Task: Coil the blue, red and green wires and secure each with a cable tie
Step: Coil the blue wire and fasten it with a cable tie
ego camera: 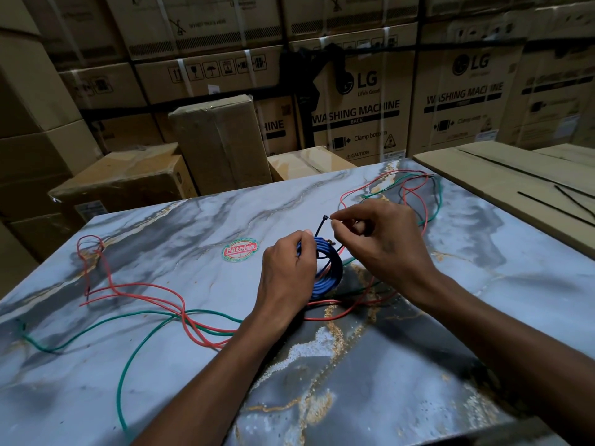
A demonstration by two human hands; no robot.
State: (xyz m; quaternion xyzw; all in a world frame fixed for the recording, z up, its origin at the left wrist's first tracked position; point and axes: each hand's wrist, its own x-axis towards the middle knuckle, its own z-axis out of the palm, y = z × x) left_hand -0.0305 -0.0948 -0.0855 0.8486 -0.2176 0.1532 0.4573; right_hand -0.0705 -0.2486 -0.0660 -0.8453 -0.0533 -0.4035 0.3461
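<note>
Two bare forearms and hands, no sleeves, gloves or jewellery showing

The left hand [287, 272] and its forearm are entering from the bottom centre of the frame, the right hand [383, 241] and its forearm from the lower right edge; both arms are showing uncovered right to the frame border, with no cuff, watch, ring or bracelet appearing on either, and short, plain fingernails are showing at the fingertips near the frame's centre.

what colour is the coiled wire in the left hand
Blue: the coiled wire held by the left hand, seen in the head view.
</note>
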